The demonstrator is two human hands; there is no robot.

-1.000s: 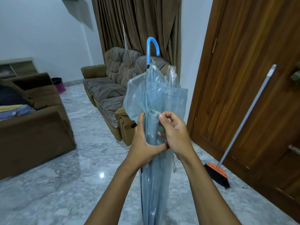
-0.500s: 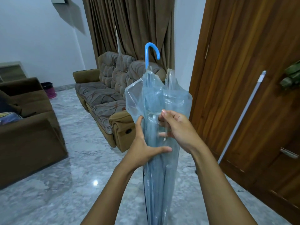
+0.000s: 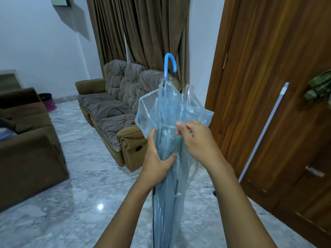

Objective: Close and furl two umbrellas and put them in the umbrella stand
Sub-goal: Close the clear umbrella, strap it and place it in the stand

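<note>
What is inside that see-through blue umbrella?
Through the umbrella canopy, thin ribs and a dark shaft show below the blue handle. The left hand covers the middle.

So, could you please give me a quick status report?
Left hand gripping umbrella. Right hand pinching loose canopy. Handle up. Nothing in the way.

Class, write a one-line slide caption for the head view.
Left hand grips a closed clear blue umbrella, handle up, while the right hand gathers its loose canopy.
</note>
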